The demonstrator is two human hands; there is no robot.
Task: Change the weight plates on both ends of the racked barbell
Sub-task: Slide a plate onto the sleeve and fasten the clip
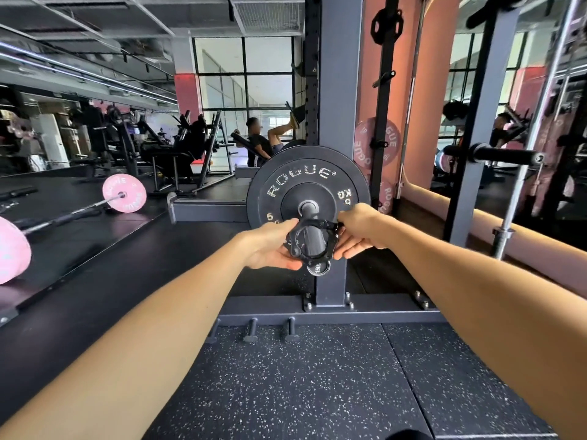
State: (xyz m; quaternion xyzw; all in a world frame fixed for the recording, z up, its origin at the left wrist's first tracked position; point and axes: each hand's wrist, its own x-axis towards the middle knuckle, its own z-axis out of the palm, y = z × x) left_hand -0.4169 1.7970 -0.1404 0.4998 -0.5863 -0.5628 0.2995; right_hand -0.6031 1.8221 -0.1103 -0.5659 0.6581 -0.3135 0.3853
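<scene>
Collar: black plastic ring clamp (313,241) on steel barbell sleeve (307,208), left hand (273,244) and right hand (359,230) each with grip clamped on it.
Behind: matte black rubber plate (308,185), grey rack upright (340,90).

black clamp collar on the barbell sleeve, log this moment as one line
black plastic clamp collar on steel barbell sleeve | left hand grips | right hand pinches lever | black rubber plate loaded

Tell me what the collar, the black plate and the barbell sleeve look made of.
Collar: probably matte black plastic, moulded ribs.
Black plate: likely rubber, dull surface with worn white lettering.
Barbell sleeve: metal, grey with a bright sheen on its end cap.
</scene>
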